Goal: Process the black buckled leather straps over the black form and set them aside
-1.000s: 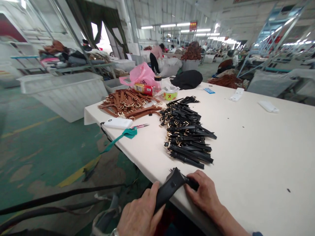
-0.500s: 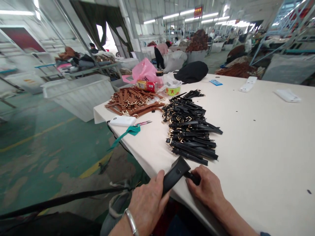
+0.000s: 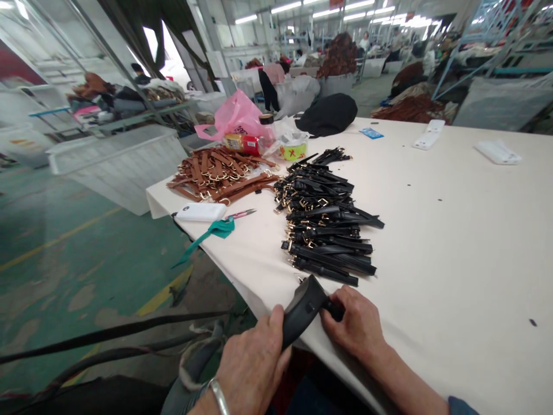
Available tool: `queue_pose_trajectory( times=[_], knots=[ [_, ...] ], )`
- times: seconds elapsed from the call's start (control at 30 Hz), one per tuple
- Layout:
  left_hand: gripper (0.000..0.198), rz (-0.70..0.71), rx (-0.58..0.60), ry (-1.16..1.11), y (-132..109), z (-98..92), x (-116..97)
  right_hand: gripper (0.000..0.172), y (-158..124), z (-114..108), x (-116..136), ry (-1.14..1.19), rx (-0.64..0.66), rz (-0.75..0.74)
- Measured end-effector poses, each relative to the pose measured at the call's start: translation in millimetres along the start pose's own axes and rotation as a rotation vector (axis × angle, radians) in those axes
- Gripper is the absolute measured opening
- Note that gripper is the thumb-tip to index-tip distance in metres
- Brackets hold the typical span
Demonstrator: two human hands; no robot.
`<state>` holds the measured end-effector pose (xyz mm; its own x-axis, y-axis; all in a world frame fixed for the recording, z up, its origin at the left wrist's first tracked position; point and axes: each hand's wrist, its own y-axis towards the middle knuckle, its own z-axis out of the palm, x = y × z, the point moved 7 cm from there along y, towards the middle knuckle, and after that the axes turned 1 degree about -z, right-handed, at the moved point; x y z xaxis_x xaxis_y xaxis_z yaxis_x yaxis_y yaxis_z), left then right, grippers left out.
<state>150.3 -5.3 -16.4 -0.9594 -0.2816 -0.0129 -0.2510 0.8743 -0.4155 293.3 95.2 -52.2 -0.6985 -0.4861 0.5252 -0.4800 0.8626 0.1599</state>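
Black leather strap piece [image 3: 302,314], one, with a matte, faintly creased surface, broad flared body and narrow tail, held at the near edge of the table. Left hand [image 3: 253,369], wearing a plain silver bangle [image 3: 218,396], grips the broad body from below, its fingers [image 3: 270,340] closed around the leather. Right hand [image 3: 356,328] lies over the tabletop and holds the narrow tail, its fingers [image 3: 341,300] curled tightly around it. Work table [image 3: 444,288], white-topped, smooth, with a few dark specks. Just beyond the hands lies a loose pile of black straps [image 3: 324,222] with gold-coloured metal buckles, laid roughly parallel. To its left lie a heap of tan leather straps [image 3: 220,176] with gold-coloured rings, a white power bank [image 3: 201,211], small pink-handled scissors [image 3: 242,214] and a green ribbon [image 3: 216,230] hanging over the table edge. At the far end sit a pink plastic bag [image 3: 235,118] and a black fabric bundle [image 3: 328,114]. A large white plastic bin [image 3: 116,164] stands on the green-painted floor [image 3: 86,276] beside the table.
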Motion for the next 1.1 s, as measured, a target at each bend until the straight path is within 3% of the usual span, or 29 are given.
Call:
queue_pose_trajectory(
  times=[0.3, 0.57, 0.77, 0.97, 1.1],
  knots=[
    [0.034, 0.039, -0.214, -0.102, 6, -18.1, -4, 0.009, -3, 0, 2, -0.008, 0.015, 0.009],
    [0.04, -0.044, -0.19, -0.112, -17, -25.5, 19, 0.007, -4, -3, 5, 0.019, 0.024, -0.009],
    [0.04, 0.028, -0.124, 0.021, -15, -9.8, -6, 0.007, -3, -2, 2, 0.01, 0.008, 0.022],
    [0.031, 0.047, -0.189, 0.041, 9, -19.6, -30, 0.011, -3, -1, 0, -0.021, 0.003, 0.023],
    [0.028, 0.071, -0.233, -0.025, 26, -26.4, -26, 0.009, -5, 0, 2, -0.005, 0.012, 0.015]
  ],
)
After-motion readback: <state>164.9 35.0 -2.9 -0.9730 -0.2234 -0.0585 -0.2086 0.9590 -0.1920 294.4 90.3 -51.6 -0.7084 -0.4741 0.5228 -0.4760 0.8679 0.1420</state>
